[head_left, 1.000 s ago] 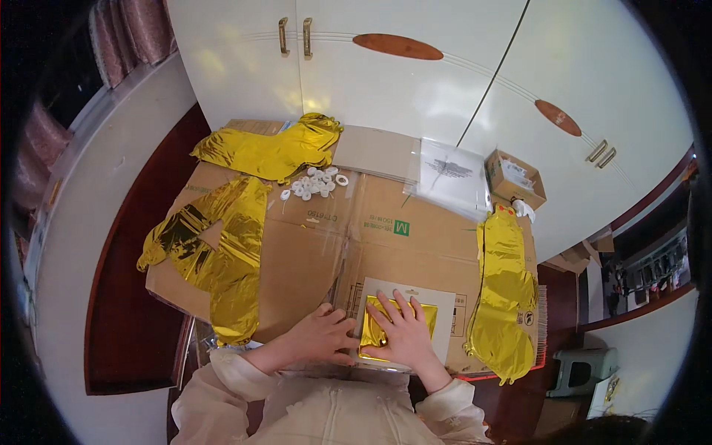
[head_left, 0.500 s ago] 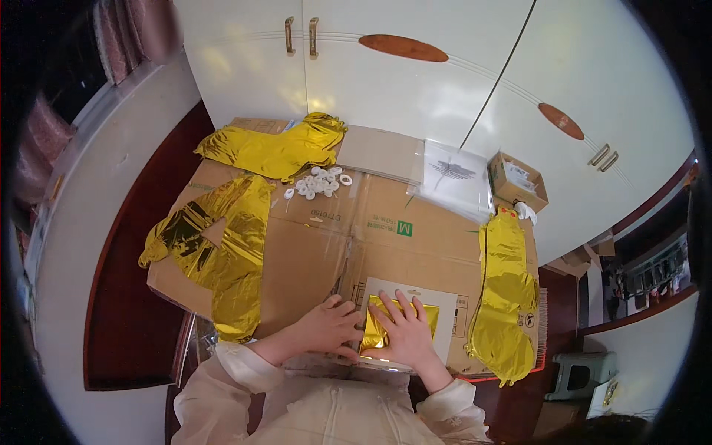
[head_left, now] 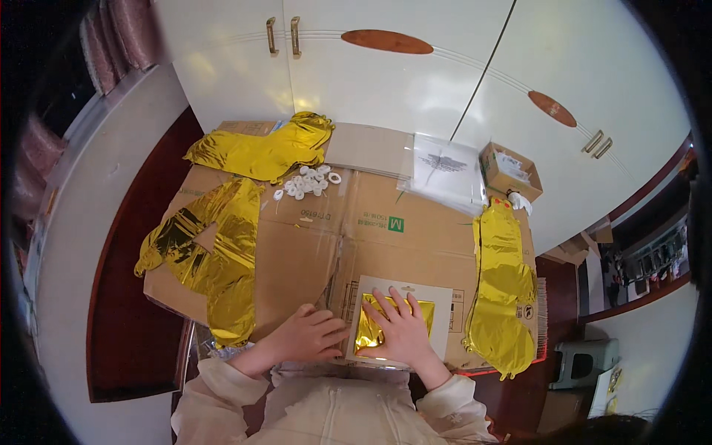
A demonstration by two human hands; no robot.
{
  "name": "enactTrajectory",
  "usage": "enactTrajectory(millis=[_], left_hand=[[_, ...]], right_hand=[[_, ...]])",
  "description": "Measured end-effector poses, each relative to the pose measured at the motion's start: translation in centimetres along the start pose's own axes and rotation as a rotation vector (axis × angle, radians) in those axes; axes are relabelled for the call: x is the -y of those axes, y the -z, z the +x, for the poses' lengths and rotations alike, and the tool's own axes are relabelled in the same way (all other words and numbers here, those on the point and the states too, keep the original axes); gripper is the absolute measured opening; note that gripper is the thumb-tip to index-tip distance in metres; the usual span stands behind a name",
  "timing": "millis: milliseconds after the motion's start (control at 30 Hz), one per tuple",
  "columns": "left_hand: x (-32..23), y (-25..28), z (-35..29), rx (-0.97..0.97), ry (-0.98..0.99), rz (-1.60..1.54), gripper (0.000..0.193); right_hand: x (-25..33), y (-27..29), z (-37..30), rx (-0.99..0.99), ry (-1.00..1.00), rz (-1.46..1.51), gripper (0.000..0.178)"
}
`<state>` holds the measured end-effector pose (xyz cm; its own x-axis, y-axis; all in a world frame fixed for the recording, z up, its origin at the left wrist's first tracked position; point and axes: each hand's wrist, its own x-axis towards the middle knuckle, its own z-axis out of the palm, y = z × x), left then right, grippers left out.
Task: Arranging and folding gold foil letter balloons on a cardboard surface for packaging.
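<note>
- Our right hand (head_left: 404,334) rests, fingers apart, on folded gold foil (head_left: 366,338) already atop a white card (head_left: 442,315).
- Our left hand (head_left: 305,337) curls beside it, fingers close together.
- Larger gold sheets (head_left: 231,278) lie loose.

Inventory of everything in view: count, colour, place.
cardboard: count unclear, brown, work surface
foil pieces: three groups, gold, back left, left, right
small rings: over ten, white, back left
plastic bags: count unclear, clear, back right
open box: one, brown, back right
foil card: one, grey and gold, front centre
boards: count unclear, greyish, back centre
cabinet: one, white, behind
stool: one, grey, floor, right
curtain: count unclear, pink, upper left
sleeves: two, cream, lower edge
left hand: one, left of card
right hand: one, on card
</note>
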<state>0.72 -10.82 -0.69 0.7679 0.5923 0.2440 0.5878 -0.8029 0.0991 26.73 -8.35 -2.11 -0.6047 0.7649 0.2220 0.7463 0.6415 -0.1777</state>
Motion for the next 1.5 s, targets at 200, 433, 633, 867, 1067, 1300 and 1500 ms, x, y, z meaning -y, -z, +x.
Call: enactTrajectory(millis=[200, 433, 633, 867, 1067, 1300, 1500], left_hand=[[-1.9, -1.1, 1.0, 0.11, -0.072, -0.054, 0.063], [-2.5, -1.1, 0.7, 0.201, -0.01, -0.101, 0.071], [-2.9, -1.5, -0.1, 0.189, -0.01, -0.073, 0.068], [-3.2, -1.3, -1.3, 0.088, -0.025, -0.098, 0.053], [-3.4, -0.6, -1.1, -0.005, 0.133, -0.109, 0.032], [-2.1, 0.3, -0.7, 0.066, 0.079, -0.045, 0.037], [-0.8, 0.0, -0.3, 0.186, -0.036, -0.016, 0.042]], right_hand=[[-0.1, 0.0, 0.1, 0.029, -0.014, 0.004, 0.094], [-0.1, -0.3, 0.0, 0.003, -0.021, -0.011, 0.096], [0.0, -0.3, 0.0, 0.017, -0.024, -0.014, 0.1], [0.0, 0.2, 0.0, 0.07, -0.04, 0.001, 0.105], [0.0, -0.1, -0.1, 0.08, -0.028, -0.054, 0.1], [0.0, 0.0, -0.1, 0.056, -0.035, -0.032, 0.095], [-0.1, 0.0, -0.1, 0.058, -0.03, -0.026, 0.094]])
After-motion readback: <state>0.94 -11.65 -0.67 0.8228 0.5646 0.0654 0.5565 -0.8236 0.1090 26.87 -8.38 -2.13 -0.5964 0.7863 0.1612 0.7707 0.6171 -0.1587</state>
